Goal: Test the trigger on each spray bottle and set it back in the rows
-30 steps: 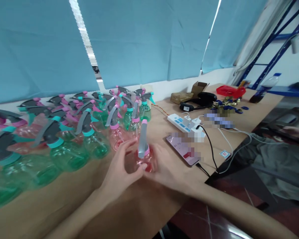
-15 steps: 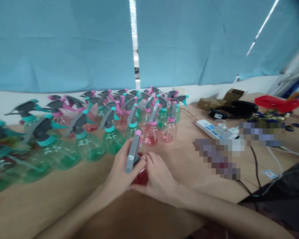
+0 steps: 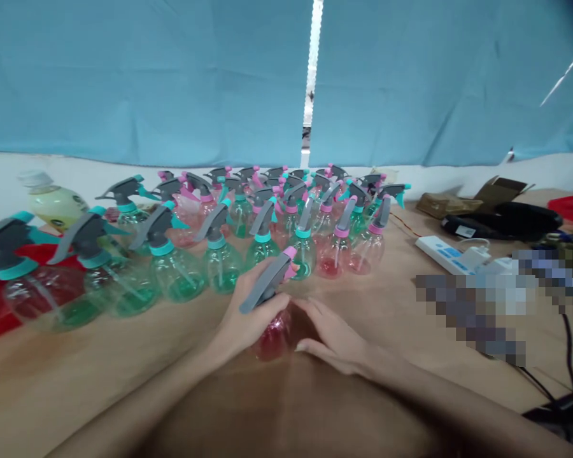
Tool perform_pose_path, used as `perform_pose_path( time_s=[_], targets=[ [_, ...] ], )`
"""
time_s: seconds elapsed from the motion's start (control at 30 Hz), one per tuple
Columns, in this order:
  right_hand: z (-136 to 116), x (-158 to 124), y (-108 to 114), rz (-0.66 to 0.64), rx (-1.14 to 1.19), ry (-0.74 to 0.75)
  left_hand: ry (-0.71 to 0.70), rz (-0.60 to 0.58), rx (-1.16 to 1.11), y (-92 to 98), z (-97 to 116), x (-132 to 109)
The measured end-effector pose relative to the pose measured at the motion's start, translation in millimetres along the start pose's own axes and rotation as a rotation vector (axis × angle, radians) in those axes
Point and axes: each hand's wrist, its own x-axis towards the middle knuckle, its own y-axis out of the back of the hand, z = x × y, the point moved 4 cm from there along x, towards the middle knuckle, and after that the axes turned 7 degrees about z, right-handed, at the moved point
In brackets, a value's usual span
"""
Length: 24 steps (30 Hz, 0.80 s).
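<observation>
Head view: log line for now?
left hand: grips pink bottle | right hand: touches bottle | sprayer: tilted | behind: bottle rows

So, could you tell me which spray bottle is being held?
The clear pink plastic spray bottle with a grey trigger, gripped by the left hand; the others stand untouched behind it.

One head-worn camera, looking forward and down over the table (image 3: pixel 52 381).
I get it from close above the person's own forearms, which run in from the bottom edge: left hand (image 3: pixel 248 312) wrapped round a pink bottle (image 3: pixel 273 336) and right hand (image 3: pixel 337 337) beside it sit nearest, low centre; the view faces the blue blind (image 3: pixel 148 76) behind the table's far edge.
</observation>
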Motion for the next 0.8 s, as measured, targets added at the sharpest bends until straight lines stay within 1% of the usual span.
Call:
perform_pose_path(
  time_s=[0.1, 0.2, 0.4, 0.53, 0.67, 0.8],
  targets=[
    [20, -6, 2, -0.013, -0.038, 0.001, -0.025, -0.005, -0.001, -0.9, 3, 1],
    [28, -3, 2, -0.045, -0.040, 0.030, -0.032, -0.023, -0.027, -1.6, 5, 1],
    [30, 13, -4, -0.104, -0.099, 0.099, -0.009, -0.030, -0.066, -2.0, 2, -1],
    [31, 14, -7, -0.141, -0.169, 0.132, -0.023, -0.034, -0.064, -2.2, 0, -1],
    [31, 11, -7, -0.172, -0.201, 0.126, -0.029, -0.023, -0.057, -0.8, 2, 0],
    [30, 11, -8, -0.191, -0.218, 0.104, 0.007, -0.063, -0.077, -2.0, 3, 2]
  ],
)
